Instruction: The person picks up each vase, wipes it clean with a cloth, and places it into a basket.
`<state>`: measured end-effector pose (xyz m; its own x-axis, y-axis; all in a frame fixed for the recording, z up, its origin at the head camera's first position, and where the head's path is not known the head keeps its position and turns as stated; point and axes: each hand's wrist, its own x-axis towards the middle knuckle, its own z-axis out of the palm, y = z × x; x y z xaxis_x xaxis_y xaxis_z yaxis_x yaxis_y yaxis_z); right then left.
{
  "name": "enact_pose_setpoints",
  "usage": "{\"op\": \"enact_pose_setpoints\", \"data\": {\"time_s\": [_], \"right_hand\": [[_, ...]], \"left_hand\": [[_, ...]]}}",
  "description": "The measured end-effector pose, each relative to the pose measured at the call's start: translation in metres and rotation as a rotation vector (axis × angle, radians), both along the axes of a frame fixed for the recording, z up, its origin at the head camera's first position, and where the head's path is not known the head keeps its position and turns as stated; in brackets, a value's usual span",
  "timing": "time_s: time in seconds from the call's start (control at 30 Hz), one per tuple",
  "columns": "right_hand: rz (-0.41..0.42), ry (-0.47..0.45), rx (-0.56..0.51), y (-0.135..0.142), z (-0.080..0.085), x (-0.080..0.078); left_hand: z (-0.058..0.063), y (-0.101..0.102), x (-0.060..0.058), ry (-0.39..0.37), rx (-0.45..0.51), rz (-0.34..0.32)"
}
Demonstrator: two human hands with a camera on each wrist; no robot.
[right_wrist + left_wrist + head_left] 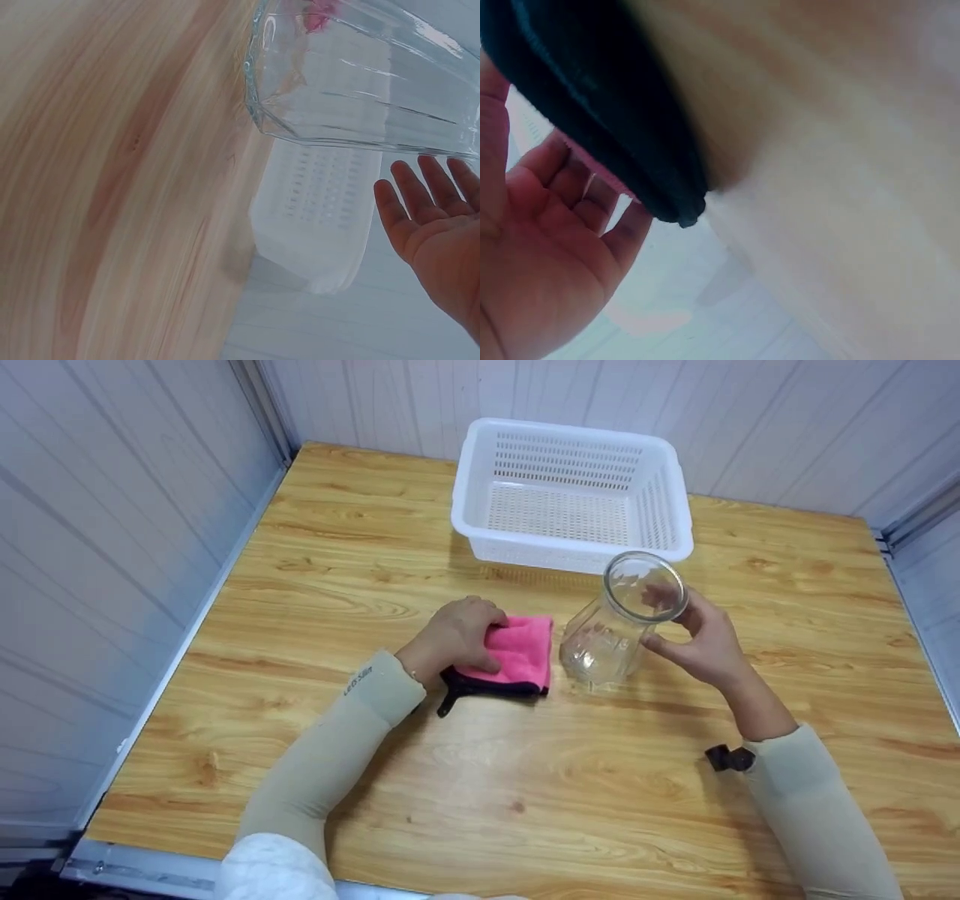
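Note:
A folded pink cloth (525,652) with a dark edge and a small dark loop lies mid-table in the head view. My left hand (457,637) holds its left side, thumb near and fingers on the far side. The left wrist view shows the cloth's dark edge (607,112) between thumb and fingers (570,180). Right of the cloth stands a clear faceted glass jar (600,649) with a round open mouth. Around its upper right side is my right hand (709,645), fingers spread and fairly straight. Whether the fingertips touch the glass cannot be told.
Behind the cloth and jar, a white perforated plastic basket (469,536) stands near the back wall (750,427). The wooden table (525,802) is bounded by pale panels at the left and back. A dark strap piece (727,758) hangs by my right sleeve.

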<state>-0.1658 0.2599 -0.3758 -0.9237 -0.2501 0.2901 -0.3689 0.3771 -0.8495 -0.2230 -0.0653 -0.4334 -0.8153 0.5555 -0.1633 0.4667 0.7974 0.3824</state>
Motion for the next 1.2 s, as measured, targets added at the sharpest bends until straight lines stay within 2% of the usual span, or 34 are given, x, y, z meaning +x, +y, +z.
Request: {"op": "enact_pose_setpoints", "data": {"time_s": [0.3, 0.43, 0.63, 0.83, 1.03, 1.2], "right_hand": [[0.01, 0.006, 0.018, 0.002, 0.003, -0.001], [0.008, 0.008, 0.023, 0.002, 0.003, -0.002], [0.004, -0.011, 0.032, 0.002, 0.003, -0.002], [-0.008, -0.029, 0.026, 0.003, 0.002, -0.002], [-0.007, -0.046, 0.027, 0.003, 0.003, -0.003], [-0.003, -0.056, 0.03, 0.004, 0.002, -0.004]], "left_hand": [[0.002, 0.007, 0.0, 0.031, 0.022, -0.023], [0.005, 0.002, -0.001, -0.014, 0.093, 0.001], [0.007, -0.006, -0.004, -0.125, 0.348, 0.063], [0.005, 0.001, -0.008, -0.23, 0.624, 0.123], [0.004, 0.016, -0.007, -0.284, 0.784, 0.181], [0.006, 0.032, -0.006, -0.287, 0.888, 0.188]]}}
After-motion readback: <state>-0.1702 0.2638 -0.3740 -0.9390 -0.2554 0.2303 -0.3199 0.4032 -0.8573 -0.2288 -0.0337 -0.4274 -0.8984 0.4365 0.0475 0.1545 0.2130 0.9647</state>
